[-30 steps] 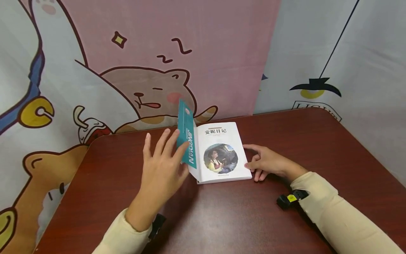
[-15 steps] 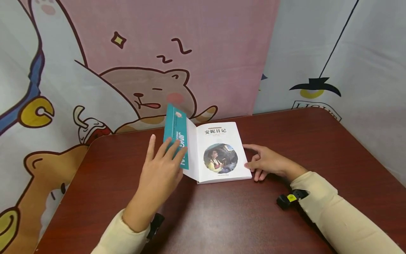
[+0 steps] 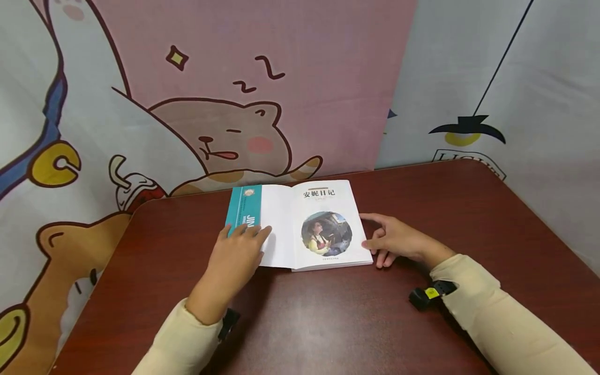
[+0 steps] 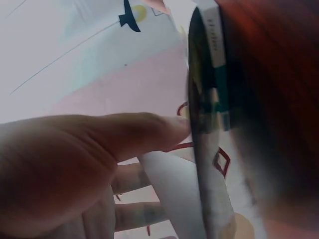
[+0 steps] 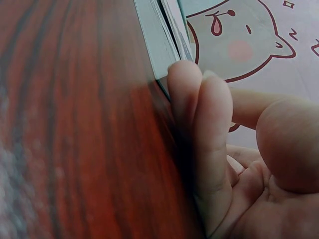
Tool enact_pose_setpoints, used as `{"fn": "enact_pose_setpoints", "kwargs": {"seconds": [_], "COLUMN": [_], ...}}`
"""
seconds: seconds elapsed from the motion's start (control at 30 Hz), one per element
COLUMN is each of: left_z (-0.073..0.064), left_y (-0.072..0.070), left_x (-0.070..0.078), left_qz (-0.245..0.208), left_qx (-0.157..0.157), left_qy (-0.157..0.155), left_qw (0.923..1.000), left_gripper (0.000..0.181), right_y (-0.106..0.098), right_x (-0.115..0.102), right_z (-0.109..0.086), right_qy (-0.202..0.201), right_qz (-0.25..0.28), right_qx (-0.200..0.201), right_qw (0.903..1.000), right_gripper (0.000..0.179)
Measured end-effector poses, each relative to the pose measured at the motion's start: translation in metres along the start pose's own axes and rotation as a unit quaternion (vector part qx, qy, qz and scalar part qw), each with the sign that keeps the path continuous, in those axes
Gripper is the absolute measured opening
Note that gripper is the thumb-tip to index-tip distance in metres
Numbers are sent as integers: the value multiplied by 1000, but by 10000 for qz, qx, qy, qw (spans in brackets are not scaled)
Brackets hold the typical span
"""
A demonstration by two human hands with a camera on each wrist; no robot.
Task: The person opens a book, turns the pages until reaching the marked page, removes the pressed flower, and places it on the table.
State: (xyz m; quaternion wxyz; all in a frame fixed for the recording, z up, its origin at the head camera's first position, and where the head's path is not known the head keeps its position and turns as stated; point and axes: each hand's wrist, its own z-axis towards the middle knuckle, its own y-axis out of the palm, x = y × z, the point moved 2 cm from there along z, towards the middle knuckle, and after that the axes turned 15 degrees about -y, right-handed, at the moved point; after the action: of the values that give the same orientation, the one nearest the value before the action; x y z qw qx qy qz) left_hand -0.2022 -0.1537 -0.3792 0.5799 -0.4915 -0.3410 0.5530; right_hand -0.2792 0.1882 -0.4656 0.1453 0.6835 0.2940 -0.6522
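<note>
An open paperback book (image 3: 309, 265) lies on the table. Its right-hand page (image 3: 347, 200) shows Chinese characters and a round picture of a figure. The white inside cover (image 3: 277, 219) is laid out to the left, with a teal flap (image 3: 237, 205) printed in white letters. My left hand (image 3: 234, 255) rests its spread fingers on the flap and cover; in the left wrist view the thumb (image 4: 149, 130) touches the cover's edge. My right hand (image 3: 396, 239) holds the book's right edge, thumb on the page's margin. Its lower fingers (image 5: 212, 114) are curled beside the book's corner.
The dark red-brown wooden table (image 3: 337, 323) carries the book near its back edge. Behind it hangs a cartoon-printed cloth (image 3: 328, 78) with a sleeping bear. Black wrist straps (image 3: 442, 287) show at both cream sleeves (image 3: 497, 307).
The front cover has swung down to the left from a raised position and now lies nearly flat. My left hand has moved down with it. The right hand stays in place.
</note>
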Motion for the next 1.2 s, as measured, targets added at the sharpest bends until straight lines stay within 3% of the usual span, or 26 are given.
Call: {"fn": "enact_pose_setpoints", "kwargs": {"seconds": [0.23,0.47,0.77,1.0,1.2], "left_z": [2,3,6,5,3], "left_y": [12,19,32,31,32], "left_x": [-2,-3,0,5,6], "left_qz": [-351,-664,-587,-791,-1080], "left_qx": [-823,-1013,-1349,-2102,-2263], "left_qy": [-103,-3,-100,-413,-477], "left_qw": [9959,9926,9891,9736,9669], "left_gripper": [52,50,47,67,77], "right_y": [-1,0,0,0,2], "right_x": [-1,-1,-1,-4,-5], "right_z": [0,0,0,0,-2], "right_qy": [-47,-9,-2,-14,-54], "right_qz": [-50,-57,-28,17,66], "right_qx": [-46,-19,6,-15,-11], "right_qw": [10000,10000,10000,10000,10000], "right_gripper": [87,87,87,87,88]}}
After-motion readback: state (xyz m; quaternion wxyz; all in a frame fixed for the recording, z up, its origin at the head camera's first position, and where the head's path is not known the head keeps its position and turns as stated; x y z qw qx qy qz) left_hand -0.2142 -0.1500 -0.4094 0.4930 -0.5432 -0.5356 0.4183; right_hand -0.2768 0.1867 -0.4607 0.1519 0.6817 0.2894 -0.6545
